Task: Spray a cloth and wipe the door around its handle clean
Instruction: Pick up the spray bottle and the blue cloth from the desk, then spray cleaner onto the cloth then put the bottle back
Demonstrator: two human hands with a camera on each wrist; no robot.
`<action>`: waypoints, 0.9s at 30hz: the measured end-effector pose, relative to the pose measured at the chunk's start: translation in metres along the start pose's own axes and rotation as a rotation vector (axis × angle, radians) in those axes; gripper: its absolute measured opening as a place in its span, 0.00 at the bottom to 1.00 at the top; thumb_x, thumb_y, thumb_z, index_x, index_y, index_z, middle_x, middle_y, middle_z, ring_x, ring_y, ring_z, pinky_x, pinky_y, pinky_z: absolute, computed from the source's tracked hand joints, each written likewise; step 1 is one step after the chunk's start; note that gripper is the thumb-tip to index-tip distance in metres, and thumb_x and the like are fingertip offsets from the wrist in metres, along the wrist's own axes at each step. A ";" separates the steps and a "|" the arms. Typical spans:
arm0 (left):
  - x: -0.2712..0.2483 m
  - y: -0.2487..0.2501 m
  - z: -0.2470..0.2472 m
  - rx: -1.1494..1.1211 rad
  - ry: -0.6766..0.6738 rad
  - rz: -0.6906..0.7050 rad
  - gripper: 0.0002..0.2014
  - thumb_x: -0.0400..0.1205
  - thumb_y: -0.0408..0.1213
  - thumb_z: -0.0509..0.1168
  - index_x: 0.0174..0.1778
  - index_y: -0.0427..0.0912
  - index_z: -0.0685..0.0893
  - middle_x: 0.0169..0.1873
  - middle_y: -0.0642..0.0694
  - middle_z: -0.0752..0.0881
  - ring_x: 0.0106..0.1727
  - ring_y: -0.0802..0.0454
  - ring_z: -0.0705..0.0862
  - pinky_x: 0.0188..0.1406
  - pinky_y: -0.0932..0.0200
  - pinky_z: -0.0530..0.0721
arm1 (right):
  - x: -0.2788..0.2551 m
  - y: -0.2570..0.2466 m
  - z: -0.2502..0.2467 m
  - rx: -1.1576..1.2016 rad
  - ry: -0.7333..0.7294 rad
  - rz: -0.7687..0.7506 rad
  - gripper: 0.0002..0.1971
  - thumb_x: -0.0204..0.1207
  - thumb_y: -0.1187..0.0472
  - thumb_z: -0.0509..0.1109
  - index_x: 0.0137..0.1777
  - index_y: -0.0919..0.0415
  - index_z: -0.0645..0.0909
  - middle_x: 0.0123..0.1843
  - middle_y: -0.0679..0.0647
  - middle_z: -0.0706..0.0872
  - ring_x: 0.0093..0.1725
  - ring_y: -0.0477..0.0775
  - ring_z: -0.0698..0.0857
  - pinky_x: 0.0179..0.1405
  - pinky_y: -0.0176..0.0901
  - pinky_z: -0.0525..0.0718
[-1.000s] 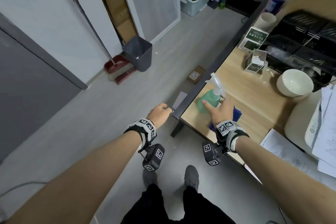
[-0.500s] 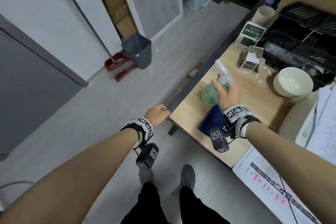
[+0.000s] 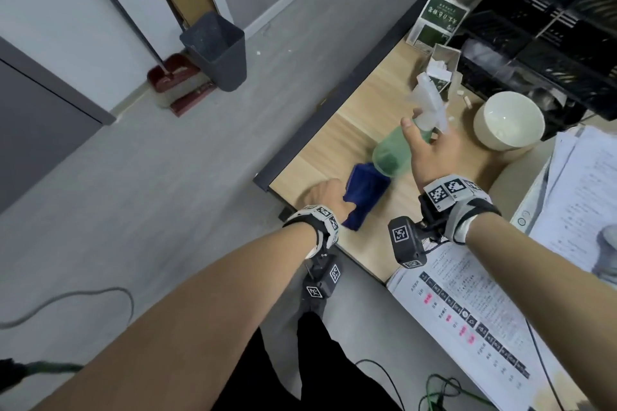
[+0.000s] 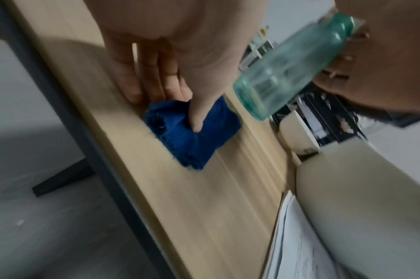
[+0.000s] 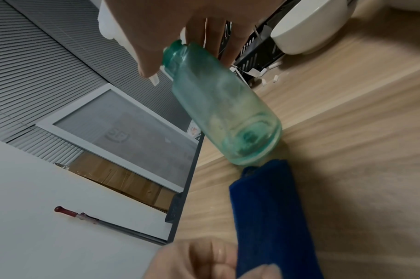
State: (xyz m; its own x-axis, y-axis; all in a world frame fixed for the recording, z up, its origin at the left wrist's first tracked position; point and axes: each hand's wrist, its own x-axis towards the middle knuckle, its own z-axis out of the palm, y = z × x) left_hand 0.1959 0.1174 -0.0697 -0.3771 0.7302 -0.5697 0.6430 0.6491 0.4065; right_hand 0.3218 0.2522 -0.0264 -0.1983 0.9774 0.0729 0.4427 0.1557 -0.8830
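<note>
A folded blue cloth (image 3: 364, 193) (image 4: 197, 139) (image 5: 271, 217) lies near the corner of the wooden table (image 3: 350, 120). My left hand (image 3: 325, 195) (image 4: 175, 109) pinches it, thumb pressed on top and fingers at its edge. My right hand (image 3: 430, 150) (image 5: 180, 37) grips the neck of a green spray bottle (image 3: 397, 150) (image 4: 287, 69) (image 5: 223, 117). The bottle is off the table and tilted, with its base just above the cloth's far end. A grey door panel (image 3: 36, 130) stands at the far left; no handle shows.
A white bowl (image 3: 509, 120), small boxes and black racks crowd the table's far side. Printed papers (image 3: 467, 310) hang over its near edge. On the floor stand a dark bin (image 3: 217, 50) and a red mop head (image 3: 173, 83); cables lie near my feet.
My left hand left the table's corner and took hold of the blue cloth. My right hand lifted and tilted the spray bottle over it.
</note>
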 end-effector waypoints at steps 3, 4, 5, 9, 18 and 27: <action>0.006 -0.027 -0.002 -0.141 -0.033 -0.062 0.07 0.71 0.40 0.68 0.31 0.44 0.79 0.29 0.47 0.83 0.34 0.42 0.84 0.28 0.60 0.76 | -0.001 -0.002 0.002 0.007 -0.007 -0.007 0.16 0.75 0.37 0.71 0.58 0.41 0.85 0.56 0.48 0.91 0.60 0.60 0.87 0.64 0.64 0.83; 0.004 -0.035 -0.007 -0.216 -0.036 -0.080 0.07 0.70 0.39 0.69 0.30 0.44 0.79 0.29 0.47 0.84 0.34 0.43 0.84 0.30 0.60 0.77 | -0.003 -0.006 0.005 0.002 -0.022 0.005 0.13 0.74 0.37 0.71 0.52 0.41 0.85 0.52 0.51 0.91 0.56 0.60 0.87 0.61 0.62 0.84; 0.001 -0.045 -0.013 -0.297 -0.024 -0.095 0.07 0.70 0.38 0.71 0.30 0.44 0.79 0.30 0.46 0.83 0.35 0.44 0.82 0.31 0.60 0.77 | -0.005 -0.010 0.008 0.002 -0.048 0.022 0.11 0.74 0.38 0.71 0.44 0.42 0.85 0.46 0.53 0.90 0.50 0.60 0.87 0.56 0.59 0.85; -0.020 -0.095 -0.046 -0.590 0.020 -0.206 0.15 0.72 0.29 0.71 0.26 0.43 0.71 0.26 0.45 0.75 0.29 0.49 0.74 0.27 0.61 0.70 | -0.024 -0.032 0.024 0.027 -0.137 0.089 0.30 0.72 0.36 0.71 0.28 0.66 0.78 0.27 0.59 0.72 0.29 0.55 0.70 0.32 0.54 0.71; -0.096 -0.193 -0.149 -1.473 0.070 -0.155 0.13 0.82 0.16 0.60 0.55 0.36 0.80 0.54 0.33 0.85 0.51 0.42 0.87 0.49 0.49 0.89 | -0.076 -0.129 0.091 0.132 -0.613 -0.123 0.08 0.83 0.56 0.73 0.54 0.40 0.91 0.49 0.34 0.91 0.51 0.36 0.85 0.57 0.30 0.77; -0.153 -0.273 -0.253 -1.714 0.131 0.023 0.18 0.82 0.28 0.57 0.68 0.37 0.77 0.61 0.38 0.82 0.61 0.45 0.80 0.61 0.51 0.73 | -0.114 -0.253 0.202 0.236 -0.846 -0.078 0.19 0.82 0.62 0.74 0.72 0.56 0.84 0.63 0.48 0.89 0.63 0.39 0.86 0.72 0.38 0.78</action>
State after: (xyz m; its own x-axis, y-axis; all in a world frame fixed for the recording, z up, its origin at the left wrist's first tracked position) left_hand -0.0906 -0.1175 0.0872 -0.4823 0.6969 -0.5308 -0.7096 0.0446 0.7032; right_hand 0.0556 0.0727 0.0944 -0.8427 0.5175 -0.1486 0.2277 0.0924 -0.9693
